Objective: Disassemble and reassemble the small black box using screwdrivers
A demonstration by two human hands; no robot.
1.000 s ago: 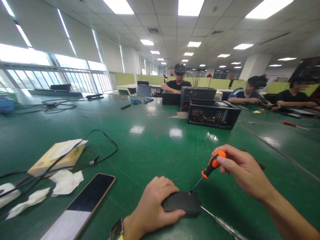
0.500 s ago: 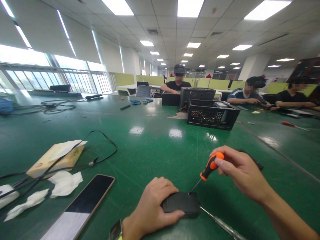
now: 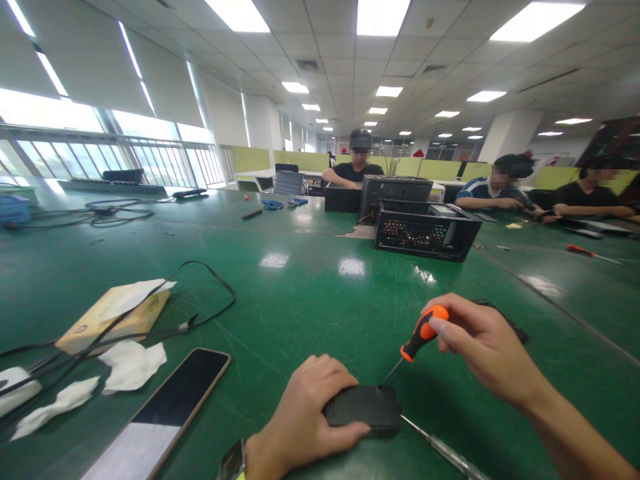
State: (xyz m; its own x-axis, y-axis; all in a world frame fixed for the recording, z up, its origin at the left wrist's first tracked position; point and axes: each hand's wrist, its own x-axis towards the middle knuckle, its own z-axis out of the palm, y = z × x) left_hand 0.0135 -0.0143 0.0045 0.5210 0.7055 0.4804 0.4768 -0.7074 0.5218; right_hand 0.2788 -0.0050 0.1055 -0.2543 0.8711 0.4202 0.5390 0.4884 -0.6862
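Note:
My left hand [image 3: 320, 407] is closed around the left part of a small black box [image 3: 377, 411] on the green table, thumb along its near side and fingers over the far side. In my right hand [image 3: 475, 340] is an orange and black screwdriver [image 3: 420, 332], gripped by its handle between thumb and fingers. Its shaft slants down to the left, and the tip touches the far right corner of the box top. A second screwdriver with a clear handle [image 3: 450, 453] lies at the box's right end. Behind my right hand a flat black object [image 3: 515, 327] is partly hidden.
A phone [image 3: 185, 393], crumpled tissues [image 3: 133, 367], a tissue pack [image 3: 117, 317] and black cables [image 3: 220, 277] lie to the left. Farther back on the green table [image 3: 300, 287] stands an open computer case [image 3: 425, 230]. Several people sit around the far side. Another orange screwdriver [image 3: 583, 250] lies at right.
The view has shifted very slightly. Both hands, the box and the screwdriver keep nearly the same positions, with the tip still at the box's corner.

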